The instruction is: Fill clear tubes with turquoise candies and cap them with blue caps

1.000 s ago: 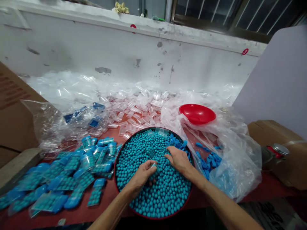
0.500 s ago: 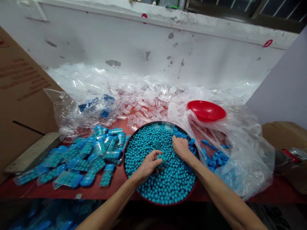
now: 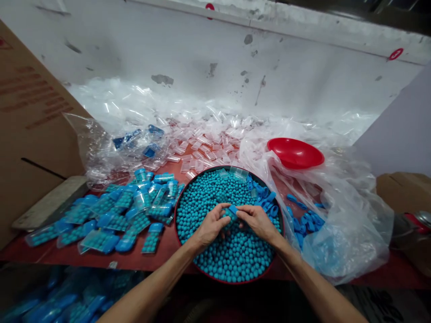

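Over a round tub (image 3: 177, 233) filled with small blue balls (image 3: 235, 264), my two hands meet. My left hand (image 3: 211, 225) is closed around a small clear plastic box with blue balls inside, mostly hidden by the fingers. Pinched in my right hand (image 3: 257, 220) is a blue cap (image 3: 233, 209), held at the box's top end; whether it is seated on the box I cannot tell. More loose blue caps (image 3: 267, 202) lie on the balls at the tub's right side. A clear empty box (image 3: 239, 173) rests at the far rim.
Capped boxes of balls (image 3: 126, 220) are heaped to the left on the red table. Clear empty boxes (image 3: 208, 150) lie scattered behind the tub. At the right are a red bowl (image 3: 295, 153) and a plastic bag (image 3: 350, 233) with blue caps. A cardboard box (image 3: 37, 116) stands left.
My right hand has moved from the caps at the tub's right side to my left hand, bringing a blue cap to the box. The view has shifted slightly.
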`<action>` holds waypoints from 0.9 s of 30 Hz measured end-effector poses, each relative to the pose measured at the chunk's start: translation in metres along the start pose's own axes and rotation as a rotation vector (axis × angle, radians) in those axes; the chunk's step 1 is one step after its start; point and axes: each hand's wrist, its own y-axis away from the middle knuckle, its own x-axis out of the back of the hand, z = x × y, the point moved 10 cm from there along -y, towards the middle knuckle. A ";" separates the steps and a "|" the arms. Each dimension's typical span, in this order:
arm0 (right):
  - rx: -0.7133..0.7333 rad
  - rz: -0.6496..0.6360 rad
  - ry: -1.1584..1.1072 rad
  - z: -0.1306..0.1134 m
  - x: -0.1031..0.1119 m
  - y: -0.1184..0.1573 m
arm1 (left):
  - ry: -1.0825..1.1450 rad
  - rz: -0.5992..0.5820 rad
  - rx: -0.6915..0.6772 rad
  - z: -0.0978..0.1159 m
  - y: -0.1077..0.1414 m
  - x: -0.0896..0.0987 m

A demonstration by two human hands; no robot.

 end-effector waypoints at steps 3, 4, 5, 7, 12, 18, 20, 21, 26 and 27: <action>-0.005 0.113 0.019 0.000 0.005 0.003 | 0.025 0.000 0.002 -0.001 -0.001 -0.001; 0.017 0.152 0.034 -0.003 0.008 0.005 | 0.027 0.001 -0.001 0.000 -0.001 -0.002; 0.047 0.190 0.048 -0.006 0.010 0.007 | 0.027 0.005 -0.003 0.000 0.000 -0.002; 0.104 0.239 0.072 -0.013 0.013 0.010 | 0.024 0.025 -0.002 0.000 0.000 0.000; 0.056 0.106 0.078 -0.013 0.003 0.010 | 0.029 0.036 0.001 0.001 0.004 0.001; 0.183 0.126 0.264 -0.033 -0.001 0.020 | 0.001 0.053 0.000 -0.001 0.006 0.000; 0.264 0.102 0.342 -0.040 -0.008 0.023 | 0.021 0.096 -0.006 -0.001 0.007 0.003; 0.296 0.085 0.373 -0.043 -0.012 0.023 | 0.030 0.117 -0.006 -0.001 0.007 0.005; 0.330 -0.042 0.388 -0.044 -0.012 0.020 | 0.013 0.137 0.005 -0.001 0.007 0.008; 0.298 -0.066 0.335 -0.041 -0.008 0.018 | 0.007 0.115 0.005 -0.001 0.006 0.006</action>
